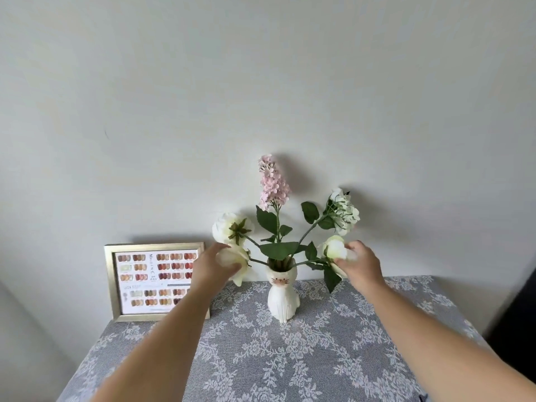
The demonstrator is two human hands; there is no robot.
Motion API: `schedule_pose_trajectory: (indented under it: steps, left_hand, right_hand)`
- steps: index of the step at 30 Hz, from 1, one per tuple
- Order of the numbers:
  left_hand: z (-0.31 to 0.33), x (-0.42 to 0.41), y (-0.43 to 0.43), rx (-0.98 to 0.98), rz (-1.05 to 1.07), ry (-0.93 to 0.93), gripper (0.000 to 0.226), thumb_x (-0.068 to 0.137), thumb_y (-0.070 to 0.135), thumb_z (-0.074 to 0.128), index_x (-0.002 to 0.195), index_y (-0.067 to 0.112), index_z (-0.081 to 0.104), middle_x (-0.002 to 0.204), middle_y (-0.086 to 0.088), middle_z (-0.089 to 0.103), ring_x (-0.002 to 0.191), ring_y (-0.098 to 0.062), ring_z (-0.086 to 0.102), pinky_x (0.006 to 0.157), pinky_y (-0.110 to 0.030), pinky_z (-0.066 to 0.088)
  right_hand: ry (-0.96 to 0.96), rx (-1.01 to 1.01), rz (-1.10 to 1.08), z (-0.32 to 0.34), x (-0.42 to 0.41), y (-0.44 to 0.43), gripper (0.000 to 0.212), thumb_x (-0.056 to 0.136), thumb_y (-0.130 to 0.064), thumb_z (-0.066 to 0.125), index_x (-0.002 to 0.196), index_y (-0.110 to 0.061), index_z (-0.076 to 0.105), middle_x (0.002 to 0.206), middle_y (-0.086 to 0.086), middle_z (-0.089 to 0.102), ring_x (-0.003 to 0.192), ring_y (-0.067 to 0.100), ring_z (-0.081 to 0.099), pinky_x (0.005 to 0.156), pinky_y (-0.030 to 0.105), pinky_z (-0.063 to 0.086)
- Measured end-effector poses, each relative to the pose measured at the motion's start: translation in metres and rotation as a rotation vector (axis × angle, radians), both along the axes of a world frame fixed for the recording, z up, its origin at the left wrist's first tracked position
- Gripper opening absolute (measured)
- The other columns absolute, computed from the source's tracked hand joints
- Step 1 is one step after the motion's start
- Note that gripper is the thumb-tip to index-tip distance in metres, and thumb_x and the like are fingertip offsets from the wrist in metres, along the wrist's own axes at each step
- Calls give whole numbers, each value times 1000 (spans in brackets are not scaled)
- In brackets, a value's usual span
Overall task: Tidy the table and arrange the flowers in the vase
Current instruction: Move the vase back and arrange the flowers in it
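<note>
Vase (283, 297) is standing mid-surface, flowers (274, 184) in it. Left hand (213, 264) and right hand (361, 261) are each cupping a white bloom, grip loose. Blooms probably soft, light; stems likely safer holds.

1. One view only, from a camera worn on the person's head; no second view exists to share any part of the scene.
2. It faces forward and slightly down, square onto a pale wall (261, 82) that fills the upper half of the picture.
3. Both forearms enter from the bottom edge; the left hand (211, 266) and right hand (361, 264) sit at mid-height, at arm's reach.
4. The vase (282, 294) stands between the two hands, centred.
5. The table (290, 358) fills the lower third; a framed chart (150, 281) lies just left of the left hand.
6. Wide-angle bending shows at the edges.
</note>
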State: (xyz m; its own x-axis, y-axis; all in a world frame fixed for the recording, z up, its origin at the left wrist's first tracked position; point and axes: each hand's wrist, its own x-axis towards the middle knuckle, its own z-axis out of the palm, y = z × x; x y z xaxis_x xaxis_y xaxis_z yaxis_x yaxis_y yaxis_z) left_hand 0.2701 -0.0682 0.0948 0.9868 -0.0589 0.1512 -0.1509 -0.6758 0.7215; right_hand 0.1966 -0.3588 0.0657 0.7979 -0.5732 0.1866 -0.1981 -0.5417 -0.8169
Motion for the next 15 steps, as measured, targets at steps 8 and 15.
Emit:
schedule_pose_trajectory:
  steps: [8,15]
  left_hand:
    - [8,-15,-18,-35,-23,-76,64,70,29,79,127,17,54,116,-8,64,89,-18,60,80,-31,54]
    - [4,-24,-24,-25,-93,-40,55,75,25,74,126,21,56,119,-2,62,82,-6,54,68,-10,44]
  right_hand:
    - [-202,-329,192,22,5,47,29,69,-12,76,94,-13,60,106,2,54,91,16,52,74,22,43]
    - [-82,-501,308,17,6,79,24,81,-16,65,104,-14,58,118,1,56,103,17,51,89,30,46]
